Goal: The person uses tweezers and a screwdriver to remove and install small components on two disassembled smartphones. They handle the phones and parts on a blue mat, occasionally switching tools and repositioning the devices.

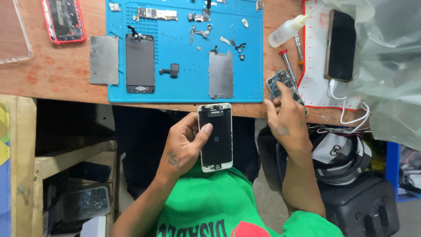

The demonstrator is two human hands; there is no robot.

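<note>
My left hand (183,145) holds a white-framed phone screen panel (215,137) with its back side up, just below the wooden table's front edge. The thumb rests on the panel's left edge. My right hand (286,117) is at the table edge to the right, pinching grey tweezers (275,89) that point up. The hand lies over an opened phone body (280,79) with its inner parts showing. On the blue work mat (184,94) lie a dark screen assembly (140,63), a silver shield plate (220,74) and small parts.
A grey metal plate (104,60) and a red-cased opened phone (64,19) lie left of the mat. At right a white-and-red mat (313,57) carries a dark phone (340,45), beside a squeeze bottle (287,30), a red-handled screwdriver (287,63) and white cable (351,116). A translucent plastic sheet covers the far right.
</note>
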